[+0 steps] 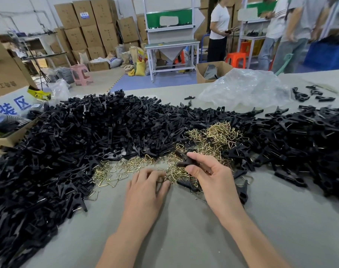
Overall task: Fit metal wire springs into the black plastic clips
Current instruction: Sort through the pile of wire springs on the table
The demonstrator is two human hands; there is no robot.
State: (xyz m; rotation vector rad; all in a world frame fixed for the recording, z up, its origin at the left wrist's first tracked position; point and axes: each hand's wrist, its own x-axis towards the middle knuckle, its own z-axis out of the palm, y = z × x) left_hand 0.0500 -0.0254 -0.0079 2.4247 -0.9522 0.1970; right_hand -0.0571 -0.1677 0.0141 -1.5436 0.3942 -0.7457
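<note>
My right hand (209,176) pinches a black plastic clip (185,158) between thumb and forefinger, just above the brass-coloured wire springs (213,135) scattered at the table's middle. My left hand (145,185) lies palm down beside it, fingertips curled into the near edge of the springs (124,167); whether it grips one is unclear. A huge heap of loose black clip halves (77,136) covers the left and back. Clips with springs fitted (304,140) pile up on the right.
The grey table (184,229) is bare in front of my hands. A crumpled clear plastic bag (242,88) lies at the back right, a cardboard box (4,140) at the left edge. People stand by workbenches beyond the table.
</note>
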